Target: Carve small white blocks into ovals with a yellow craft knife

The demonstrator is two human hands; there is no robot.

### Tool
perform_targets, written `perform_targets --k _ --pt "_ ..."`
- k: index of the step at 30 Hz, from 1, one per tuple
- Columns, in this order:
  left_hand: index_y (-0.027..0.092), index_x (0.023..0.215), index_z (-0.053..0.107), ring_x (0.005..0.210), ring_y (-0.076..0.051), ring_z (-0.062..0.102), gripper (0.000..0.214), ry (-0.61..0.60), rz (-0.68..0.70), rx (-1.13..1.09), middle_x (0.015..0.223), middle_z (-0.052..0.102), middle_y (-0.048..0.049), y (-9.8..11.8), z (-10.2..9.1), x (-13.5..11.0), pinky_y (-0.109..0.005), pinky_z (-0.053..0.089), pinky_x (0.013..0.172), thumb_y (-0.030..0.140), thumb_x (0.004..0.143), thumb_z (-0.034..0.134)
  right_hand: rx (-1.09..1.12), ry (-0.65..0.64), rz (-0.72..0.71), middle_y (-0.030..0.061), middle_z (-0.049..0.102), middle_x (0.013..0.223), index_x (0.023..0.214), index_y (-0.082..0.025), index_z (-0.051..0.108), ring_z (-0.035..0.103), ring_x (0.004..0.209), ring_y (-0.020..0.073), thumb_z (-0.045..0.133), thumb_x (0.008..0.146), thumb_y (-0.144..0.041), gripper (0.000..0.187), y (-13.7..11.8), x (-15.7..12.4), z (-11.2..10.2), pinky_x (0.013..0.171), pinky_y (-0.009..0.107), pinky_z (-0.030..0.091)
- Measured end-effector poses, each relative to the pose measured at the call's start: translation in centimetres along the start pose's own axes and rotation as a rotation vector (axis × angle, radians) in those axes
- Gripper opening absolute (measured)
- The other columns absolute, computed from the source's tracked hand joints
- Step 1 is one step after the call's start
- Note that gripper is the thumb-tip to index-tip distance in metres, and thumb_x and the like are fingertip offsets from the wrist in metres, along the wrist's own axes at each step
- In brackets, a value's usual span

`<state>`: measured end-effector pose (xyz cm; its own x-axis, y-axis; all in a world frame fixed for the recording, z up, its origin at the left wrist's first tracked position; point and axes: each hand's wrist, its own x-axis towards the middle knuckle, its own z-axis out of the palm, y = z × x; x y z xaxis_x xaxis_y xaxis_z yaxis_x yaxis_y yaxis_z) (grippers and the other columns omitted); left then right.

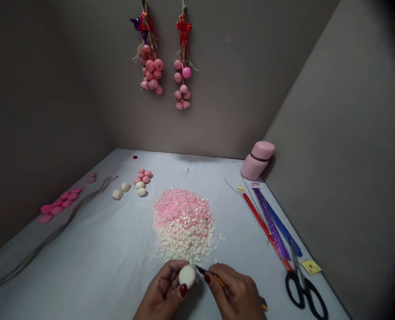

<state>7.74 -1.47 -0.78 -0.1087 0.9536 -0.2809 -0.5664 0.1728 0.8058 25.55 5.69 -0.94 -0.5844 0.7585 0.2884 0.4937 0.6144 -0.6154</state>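
**Carving in hand at the near edge of the table**

The pale cloth-covered table (93,249) is filling the view, with grey walls closing it in on three sides. Two hanging strings of pink balls (152,71) are showing on the far wall. At the table's middle, a broad heap of shavings (183,222), pink at the far side and white at the near side, is lying just beyond the hands. Long brown stems (50,235) and a row of pink discs (59,205) are lying to the left; ribbon strips (272,222), scissors (305,289) and a pink container (257,160) are lying to the right. Small finished balls (142,178) are sitting well beyond the heap.

The left hand (162,291) is closing around a white ball (187,275), thumb pressed on its near face. The right hand (239,291) is pinching a small knife (202,270), its tip touching or just beside the ball's right side; which, I cannot tell.

Judgement: the shaving step appears to be in hand, with the ball uncoloured and only partly shaped. The next cut is calling for a shallow blade angle, a firm left grip, and a stroke kept clear of the left thumb.
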Motion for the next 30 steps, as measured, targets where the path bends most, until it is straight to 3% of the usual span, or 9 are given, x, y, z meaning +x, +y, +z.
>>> perform_targets --k 7,13,19,25,30 --pt "0.026 0.091 0.076 0.077 -0.014 0.061 0.031 0.054 -0.024 -0.052 0.080 0.073 0.0009 -0.10 0.10 -0.01 -0.026 0.042 0.075 0.036 0.063 0.085 -0.052 -0.022 -0.148 -0.0018 0.061 0.058 0.071 -0.021 0.061 0.060 0.048 0.0118 0.037 0.100 -0.030 0.039 -0.73 -0.37 0.90 0.047 0.022 0.039" --pt "0.023 0.088 0.075 0.078 -0.015 0.059 0.031 0.029 -0.037 0.010 0.078 0.071 0.0001 0.10 0.20 0.04 -0.026 0.042 0.075 0.040 0.064 0.084 -0.090 0.026 -0.136 -0.0018 0.060 0.057 0.068 -0.022 0.058 0.059 0.047 0.0116 0.031 0.103 -0.035 0.046 -0.57 -0.17 0.86 0.047 0.022 0.037" --pt "0.024 0.090 0.076 0.079 -0.015 0.061 0.031 0.003 -0.008 0.008 0.081 0.073 -0.0009 0.02 0.42 -0.13 -0.025 0.041 0.076 0.039 0.064 0.084 -0.043 0.033 -0.023 -0.0010 0.063 0.063 0.074 -0.022 0.059 0.062 0.053 0.0123 0.035 0.102 -0.036 0.039 -0.04 -0.09 0.36 0.050 0.021 0.040" --pt "0.024 0.089 0.073 0.078 -0.014 0.060 0.030 0.001 -0.048 -0.027 0.079 0.071 0.0001 -0.20 -0.02 -0.01 -0.026 0.041 0.074 0.038 0.065 0.084 0.015 -0.033 -0.112 -0.0027 0.061 0.059 0.070 -0.022 0.058 0.059 0.049 0.0106 0.037 0.101 -0.034 0.040 -0.59 -0.08 0.38 0.048 0.020 0.039" --pt "0.022 0.092 0.072 0.077 -0.015 0.058 0.029 -0.035 -0.020 0.032 0.080 0.069 -0.0006 -0.19 -0.33 0.02 -0.027 0.040 0.072 0.040 0.070 0.080 -0.035 -0.041 -0.097 -0.0022 0.061 0.059 0.070 -0.022 0.058 0.060 0.050 0.0118 0.038 0.098 -0.030 0.036 -0.60 -0.02 0.27 0.048 0.021 0.038"
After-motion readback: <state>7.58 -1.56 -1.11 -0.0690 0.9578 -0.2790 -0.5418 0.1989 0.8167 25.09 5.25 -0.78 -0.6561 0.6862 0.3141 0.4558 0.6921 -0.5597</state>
